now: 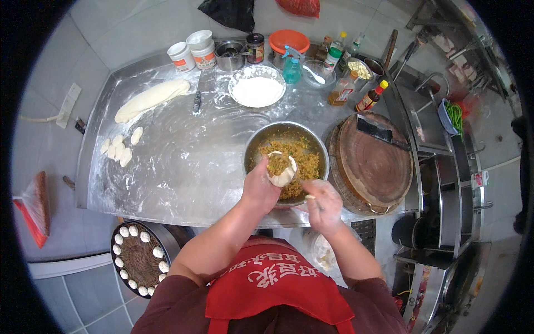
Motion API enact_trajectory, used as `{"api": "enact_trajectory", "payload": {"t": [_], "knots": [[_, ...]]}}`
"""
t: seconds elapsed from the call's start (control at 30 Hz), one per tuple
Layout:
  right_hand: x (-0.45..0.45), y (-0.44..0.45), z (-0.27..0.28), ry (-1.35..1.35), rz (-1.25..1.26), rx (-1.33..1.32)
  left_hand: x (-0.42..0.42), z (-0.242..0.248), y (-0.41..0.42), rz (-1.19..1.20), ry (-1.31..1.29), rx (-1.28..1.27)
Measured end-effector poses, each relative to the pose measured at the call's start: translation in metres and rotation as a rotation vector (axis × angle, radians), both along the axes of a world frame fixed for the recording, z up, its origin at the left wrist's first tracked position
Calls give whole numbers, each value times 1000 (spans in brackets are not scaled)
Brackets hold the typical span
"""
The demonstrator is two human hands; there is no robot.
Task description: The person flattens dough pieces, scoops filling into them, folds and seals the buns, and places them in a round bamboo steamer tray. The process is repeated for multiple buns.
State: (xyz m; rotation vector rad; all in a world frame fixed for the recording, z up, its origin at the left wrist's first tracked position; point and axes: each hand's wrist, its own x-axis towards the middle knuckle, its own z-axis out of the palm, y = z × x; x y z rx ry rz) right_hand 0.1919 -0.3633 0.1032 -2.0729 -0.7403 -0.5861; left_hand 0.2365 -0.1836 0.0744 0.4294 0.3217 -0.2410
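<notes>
My left hand (259,183) cups a round dough wrapper (287,177), its pale edge raised around a heap of brown filling (276,163). This wrapper is held above a steel mixing bowl (247,150) containing more of the same crumbly filling (309,165), flecked with green. Over the bowl's near right rim is my right hand (324,204), slightly blurred with its fingers curled. A small pale bit shows at its fingers, and I cannot tell whether they grip a tool.
Right of the bowl, a cleaver (375,130) lies on a round wooden chopping block (375,167). A dough log (152,100), several dough pieces (119,148), a scraper (197,100) and a flour bowl (257,87) occupy the steel table (179,167). Below left, a round steamer tray (142,254) carries several buns.
</notes>
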Motion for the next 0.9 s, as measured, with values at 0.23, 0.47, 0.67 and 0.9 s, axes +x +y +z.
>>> {"api": "enact_trajectory", "payload": {"t": [0.23,0.47,0.67,0.9], "knots": [[-10,6,-6,554,-77,977,-4,4,3,-56,-13,77],[23,-37,-63,569,-424,420,0,-22,16,-58,58,149],[16,-40,-89,339,-687,-136,-19,-33,38,-165,90,337],[-3,18,-22,412,-128,22,-37,-45,45,-285,241,75]]}}
